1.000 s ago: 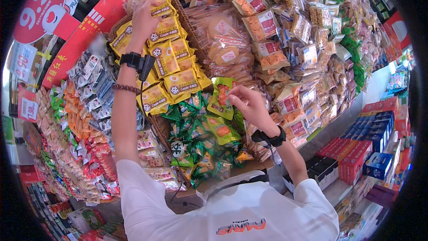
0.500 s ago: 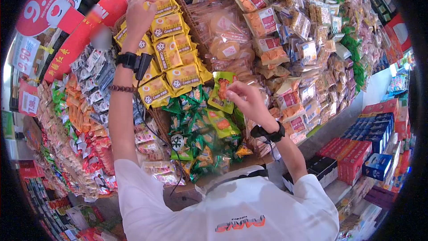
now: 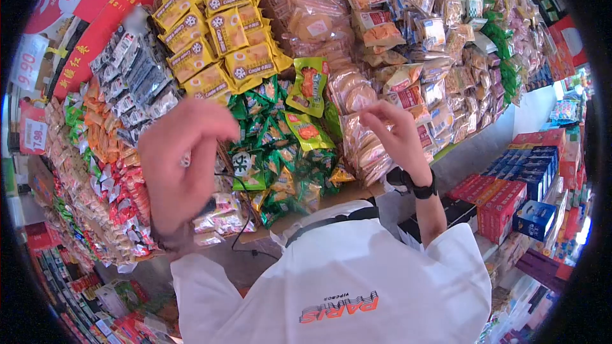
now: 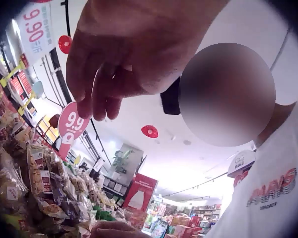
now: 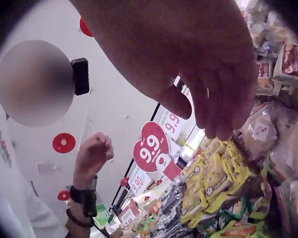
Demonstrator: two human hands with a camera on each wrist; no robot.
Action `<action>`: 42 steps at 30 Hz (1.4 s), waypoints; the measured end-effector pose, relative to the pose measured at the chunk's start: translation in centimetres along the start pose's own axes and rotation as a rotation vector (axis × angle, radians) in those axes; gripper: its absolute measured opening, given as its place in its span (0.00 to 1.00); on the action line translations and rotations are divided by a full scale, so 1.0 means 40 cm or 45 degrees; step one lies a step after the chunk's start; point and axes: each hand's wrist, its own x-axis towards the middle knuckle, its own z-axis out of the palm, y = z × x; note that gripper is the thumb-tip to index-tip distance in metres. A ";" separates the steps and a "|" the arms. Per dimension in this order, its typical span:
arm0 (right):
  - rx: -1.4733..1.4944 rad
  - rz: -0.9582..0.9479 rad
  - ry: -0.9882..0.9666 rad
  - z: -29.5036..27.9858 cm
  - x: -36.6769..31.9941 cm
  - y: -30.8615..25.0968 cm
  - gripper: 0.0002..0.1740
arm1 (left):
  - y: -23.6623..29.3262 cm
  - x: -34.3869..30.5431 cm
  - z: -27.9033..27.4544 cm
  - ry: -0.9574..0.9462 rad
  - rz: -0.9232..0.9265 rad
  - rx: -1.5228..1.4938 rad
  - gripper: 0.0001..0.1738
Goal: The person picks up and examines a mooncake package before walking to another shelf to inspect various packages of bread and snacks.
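Note:
In the head view the left hand [image 3: 185,159], blurred and raised near the camera, hangs over the front left of the display with bent fingers and nothing visible in them. The right wrist view also shows this left hand [image 5: 93,154], loosely curled in the air. My right hand [image 3: 400,139] hovers over round clear-wrapped snacks [image 3: 366,143], thumb and index finger apart, holding nothing visible. Left of it lie a green-yellow packet [image 3: 308,86] and dark green packets [image 3: 264,127]. Yellow packs [image 3: 229,28] fill a basket farther back.
Clear-wrapped pastries [image 3: 382,32] are piled at the back right. Grey packets [image 3: 137,79] and red-wrapped ones [image 3: 127,194] lie on the left. Stacked red boxes [image 3: 502,207] stand at the right. A cable [image 3: 245,216] hangs at the front edge.
My left hand has come off the yellow packs and a clear packet at the back, moving toward the body and up. The right hand has shifted rightward. The head view has shifted too.

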 end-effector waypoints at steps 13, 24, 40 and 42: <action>-0.614 -0.579 -0.392 0.197 -0.066 0.082 0.20 | 0.012 -0.438 0.146 -0.242 -0.741 0.114 0.09; -0.880 -0.668 -0.478 0.280 -0.058 0.130 0.24 | 0.120 -0.523 -0.101 0.214 -0.934 0.226 0.08; -1.015 -0.622 -0.411 0.282 -0.039 0.145 0.29 | 0.505 -0.787 -0.472 1.490 -0.165 0.947 0.09; -1.020 -0.623 -0.415 0.279 -0.032 0.143 0.30 | 0.518 -0.823 -0.482 1.508 -0.267 1.108 0.09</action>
